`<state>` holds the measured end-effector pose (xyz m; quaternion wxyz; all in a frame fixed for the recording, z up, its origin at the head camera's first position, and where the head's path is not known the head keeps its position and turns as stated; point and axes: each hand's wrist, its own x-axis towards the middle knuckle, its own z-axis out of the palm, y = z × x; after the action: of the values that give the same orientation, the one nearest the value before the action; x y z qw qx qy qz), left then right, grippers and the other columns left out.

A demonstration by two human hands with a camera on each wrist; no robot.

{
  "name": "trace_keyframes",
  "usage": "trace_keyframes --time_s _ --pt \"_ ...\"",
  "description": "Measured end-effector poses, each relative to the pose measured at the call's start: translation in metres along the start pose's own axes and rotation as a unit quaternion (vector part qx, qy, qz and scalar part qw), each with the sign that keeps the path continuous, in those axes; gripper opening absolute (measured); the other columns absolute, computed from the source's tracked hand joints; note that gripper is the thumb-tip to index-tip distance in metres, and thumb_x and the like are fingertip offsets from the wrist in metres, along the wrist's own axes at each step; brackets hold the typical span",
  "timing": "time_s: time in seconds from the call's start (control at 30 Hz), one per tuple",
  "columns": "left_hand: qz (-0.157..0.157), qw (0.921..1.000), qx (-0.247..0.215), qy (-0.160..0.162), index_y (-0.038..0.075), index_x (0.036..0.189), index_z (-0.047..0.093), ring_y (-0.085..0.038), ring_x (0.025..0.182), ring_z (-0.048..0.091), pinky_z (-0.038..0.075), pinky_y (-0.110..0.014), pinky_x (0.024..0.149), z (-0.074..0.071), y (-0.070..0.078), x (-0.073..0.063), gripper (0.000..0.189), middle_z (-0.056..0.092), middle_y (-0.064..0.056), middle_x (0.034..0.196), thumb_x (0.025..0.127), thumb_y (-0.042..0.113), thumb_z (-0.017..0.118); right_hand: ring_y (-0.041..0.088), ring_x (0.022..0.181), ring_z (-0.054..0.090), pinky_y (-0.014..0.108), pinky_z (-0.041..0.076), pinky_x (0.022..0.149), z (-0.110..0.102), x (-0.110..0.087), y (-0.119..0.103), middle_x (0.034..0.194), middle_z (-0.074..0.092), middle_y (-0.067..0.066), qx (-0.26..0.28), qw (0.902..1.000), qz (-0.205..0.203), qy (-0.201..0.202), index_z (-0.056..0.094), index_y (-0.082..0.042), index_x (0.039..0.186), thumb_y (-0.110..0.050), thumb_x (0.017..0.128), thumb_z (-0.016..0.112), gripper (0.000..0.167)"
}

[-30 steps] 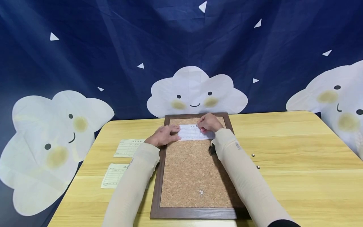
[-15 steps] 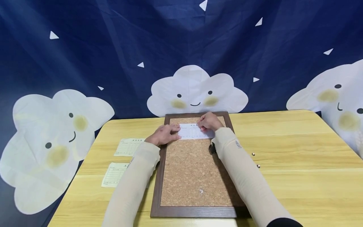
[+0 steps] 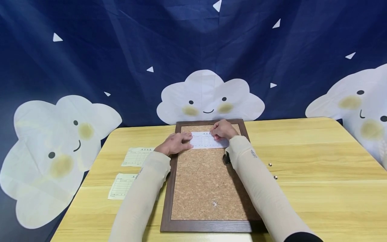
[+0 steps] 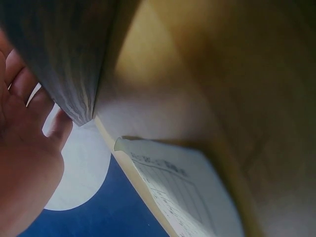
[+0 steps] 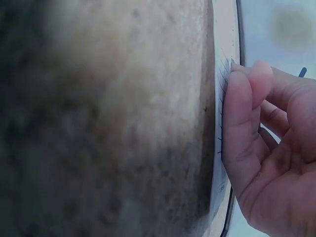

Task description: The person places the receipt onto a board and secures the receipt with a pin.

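A white printed form (image 3: 201,140) lies across the top of a cork board (image 3: 208,181) in a dark brown wooden frame (image 3: 208,226). My left hand (image 3: 174,143) rests over the frame's left side, its fingertips on the form's left end. The left wrist view shows that hand (image 4: 29,123) beside the frame's edge (image 4: 74,69), fingers fairly straight. On the form's upper right part my right hand (image 3: 223,130) pinches with thumb and fingers. In the right wrist view the curled fingers of this hand (image 5: 276,133) meet the paper (image 5: 217,148); what they pinch is hidden.
Two pale yellow forms, one farther back (image 3: 134,158) and one nearer (image 3: 121,188), lie left of the board, partly under the left arm. Two small silver tacks, a far one (image 3: 270,164) and a near one (image 3: 275,177), sit right of it. A blue cloud-print curtain (image 3: 193,40) hangs behind the table.
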<state>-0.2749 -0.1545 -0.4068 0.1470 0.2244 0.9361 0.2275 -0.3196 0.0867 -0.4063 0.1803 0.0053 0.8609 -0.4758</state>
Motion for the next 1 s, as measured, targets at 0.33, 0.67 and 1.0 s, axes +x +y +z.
trace_keyframes --time_s 0.33,0.67,1.0 --pt "-0.015 0.9998 -0.009 -0.005 0.007 0.147 0.048 -0.024 0.149 0.023 0.019 -0.041 0.12 -0.0004 0.0012 0.0008 0.055 0.038 -0.004 0.157 0.099 0.028 0.065 0.005 0.051 0.054 0.02 0.052 0.052 -0.0008 -0.0013 -0.0014 0.061 0.058 0.001 -0.003 1.0 0.004 0.001 0.07 0.003 0.098 0.0 0.092 0.065 0.009" --pt "-0.024 0.9995 -0.017 -0.006 0.008 0.148 0.048 -0.023 0.149 0.023 0.02 -0.042 0.12 0.0023 -0.0006 0.001 0.056 0.037 -0.003 0.158 0.099 0.029 0.065 0.006 0.051 0.055 0.021 0.054 0.053 0.0015 -0.0009 0.0012 0.06 0.06 0.001 -0.022 0.9996 -0.011 0.012 0.072 0.002 0.094 -0.001 0.09 0.064 0.009" --pt "-0.023 0.9997 -0.011 -0.002 0.008 0.147 0.049 -0.023 0.149 0.024 0.02 -0.041 0.12 0.0009 0.002 0.0001 0.055 0.038 -0.002 0.157 0.098 0.028 0.066 0.007 0.051 0.054 0.021 0.052 0.051 0.0008 0.002 0.0017 0.059 0.059 0.002 -0.027 0.9995 -0.015 0.0 0.071 0.002 0.093 0.0 0.09 0.063 0.008"
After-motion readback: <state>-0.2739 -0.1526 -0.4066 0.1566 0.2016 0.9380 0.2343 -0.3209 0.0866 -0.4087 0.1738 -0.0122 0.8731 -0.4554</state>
